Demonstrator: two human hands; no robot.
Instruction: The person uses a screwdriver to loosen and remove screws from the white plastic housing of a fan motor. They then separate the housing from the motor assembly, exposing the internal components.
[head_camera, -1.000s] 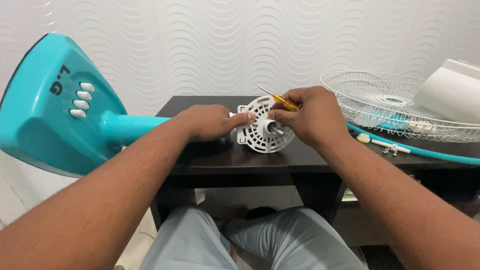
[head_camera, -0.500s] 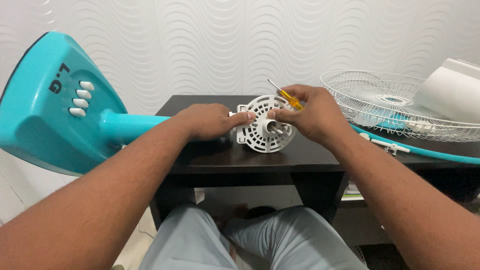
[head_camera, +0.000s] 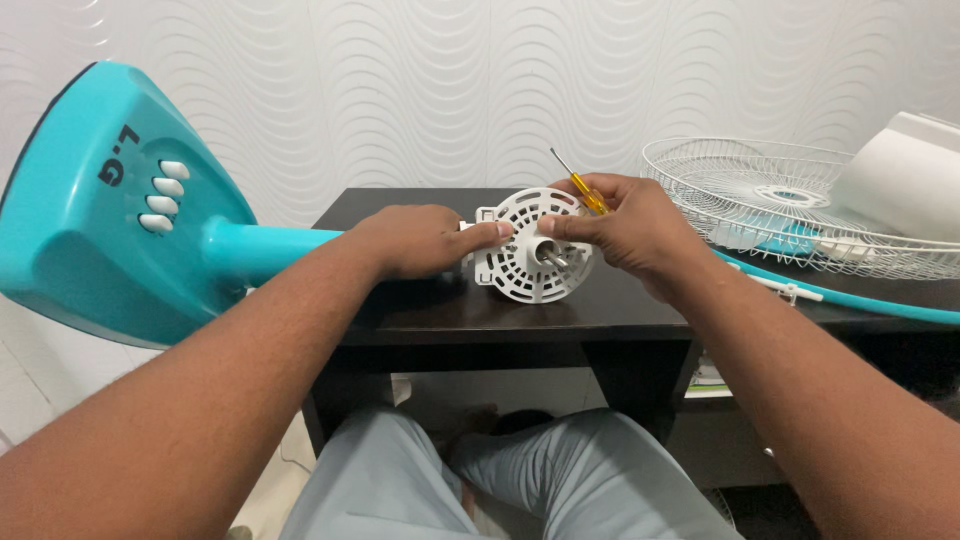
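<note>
**Both hands on the fan motor housing**

Nearest the camera, below the dark table (head_camera: 440, 325), are the person's grey-clad knees. On the table's front half stands the white motor housing (head_camera: 532, 247), a round slotted plastic shell with a metal shaft poking toward the viewer. It looks light and stiff (though the thin ribs could probably crack under a hard squeeze), so the solid rim seems the safest hold. The left hand (head_camera: 415, 240) is closed on its left edge; the right hand (head_camera: 625, 225) pinches its right rim while also clasping a yellow-handled screwdriver (head_camera: 580, 183), tip up. Left of the table juts the teal fan base (head_camera: 110, 220); at its far right lies a wire guard (head_camera: 800, 205).
</note>
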